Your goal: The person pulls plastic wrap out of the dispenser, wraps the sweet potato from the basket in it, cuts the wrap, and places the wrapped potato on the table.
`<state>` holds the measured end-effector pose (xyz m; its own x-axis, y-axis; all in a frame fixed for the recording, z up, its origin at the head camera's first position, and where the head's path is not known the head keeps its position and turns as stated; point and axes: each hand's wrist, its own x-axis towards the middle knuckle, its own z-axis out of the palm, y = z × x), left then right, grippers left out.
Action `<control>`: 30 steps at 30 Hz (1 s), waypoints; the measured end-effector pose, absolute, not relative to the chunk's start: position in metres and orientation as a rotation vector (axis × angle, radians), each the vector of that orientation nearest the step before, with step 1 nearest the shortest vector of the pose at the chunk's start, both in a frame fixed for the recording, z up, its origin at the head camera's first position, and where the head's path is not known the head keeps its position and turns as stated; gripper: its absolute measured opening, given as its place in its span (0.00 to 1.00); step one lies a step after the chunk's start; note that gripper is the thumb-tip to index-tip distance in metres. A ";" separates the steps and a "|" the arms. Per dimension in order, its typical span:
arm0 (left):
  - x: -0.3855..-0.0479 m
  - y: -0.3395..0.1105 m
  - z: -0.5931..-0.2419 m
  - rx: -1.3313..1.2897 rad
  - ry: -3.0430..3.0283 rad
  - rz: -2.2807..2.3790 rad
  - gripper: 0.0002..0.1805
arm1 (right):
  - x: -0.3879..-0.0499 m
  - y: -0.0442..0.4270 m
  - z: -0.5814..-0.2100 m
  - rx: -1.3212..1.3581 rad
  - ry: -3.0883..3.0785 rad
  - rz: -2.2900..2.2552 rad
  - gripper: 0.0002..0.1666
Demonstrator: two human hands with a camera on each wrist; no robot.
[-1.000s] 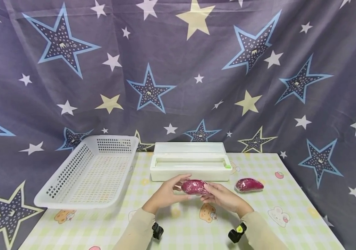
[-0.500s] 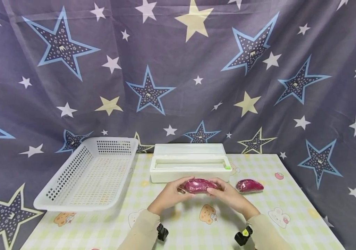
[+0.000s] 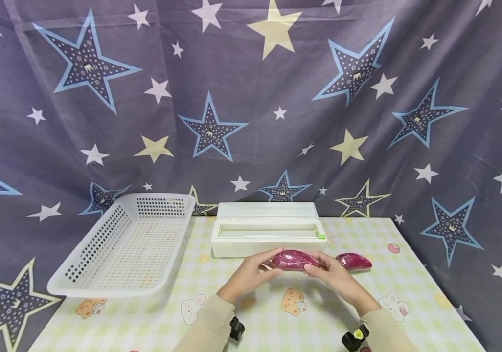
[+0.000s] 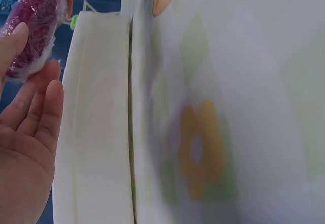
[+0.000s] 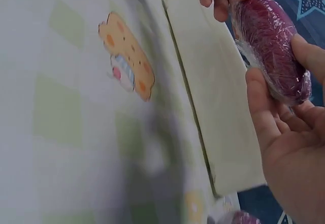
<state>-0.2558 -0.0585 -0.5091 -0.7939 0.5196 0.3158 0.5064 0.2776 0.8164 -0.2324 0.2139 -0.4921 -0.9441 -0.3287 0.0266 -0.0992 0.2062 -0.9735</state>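
Note:
A purple sweet potato (image 3: 294, 260) wrapped in clear plastic film is held above the table between both hands. My left hand (image 3: 248, 274) pinches its left end between thumb and fingers. At the other end, my right hand (image 3: 339, 278) grips it with the thumb on the near side. Wrinkled film (image 5: 269, 46) wraps the surface in the right wrist view, with looser film along one edge. A second wrapped sweet potato (image 3: 356, 262) lies on the table just beyond my right hand, partly hidden by it.
Behind the hands stands a white cling film dispenser (image 3: 268, 249), its lid (image 3: 267, 210) raised and a green slider (image 3: 321, 236) at the right. A white perforated basket (image 3: 101, 292) is at the left. A starry curtain (image 3: 251, 98) hangs behind the checked tablecloth (image 3: 409, 283).
Both hands have shifted to the right with the wrapped sweet potato. My right hand has spread round its right end, and now partly covers the second sweet potato. The basket and dispenser stay put.

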 end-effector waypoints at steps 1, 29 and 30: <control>-0.256 -0.056 -0.510 1.010 2.504 1.584 0.32 | -0.232 0.217 -0.493 -0.414 2.289 -1.825 0.30; -0.248 0.055 -0.525 0.751 2.241 1.618 0.21 | -0.207 0.323 -0.493 -0.177 2.391 -1.681 0.36; -0.248 0.058 -0.526 0.751 2.251 1.614 0.21 | -0.206 0.325 -0.494 -0.170 2.395 -1.683 0.36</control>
<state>-0.2480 0.0580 -0.5258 -0.8289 0.5538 0.0790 0.2525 0.2443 0.9362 -0.2062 0.3255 -0.4938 -0.9715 -0.2129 -0.1041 0.0259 0.3413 -0.9396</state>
